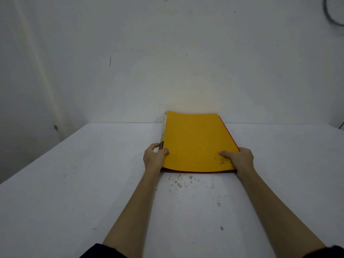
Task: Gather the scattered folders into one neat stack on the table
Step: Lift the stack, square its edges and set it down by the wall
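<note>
The yellow folder [197, 142] lies on top of a red folder [228, 132], of which only a thin strip shows along the right side and the near edge. Together they make one stack, its long axis running from the person straight toward the wall [167, 53]. The far end is lifted, showing against the wall above the table's back edge, while the near end sits low over the table [74, 183], roughly midway across it and toward the back. Whether the near edge touches the surface cannot be told.

The left hand [153, 157] grips the near-left corner by the spine, thumb on the yellow cover, fingers curled round the side. The right hand [239, 159] grips the near-right corner the same way, thumb flat on top, fingers hidden beneath. Both hands are closed on the stack, equally near it, one at each near corner, so the folders stretch away from the fingers toward the wall.

No other folders show anywhere on the table, so the gathering looks finished. What seems left is to lower the far end flat and square the edges; the red strip on the right suggests the two covers are slightly offset sideways.
</note>
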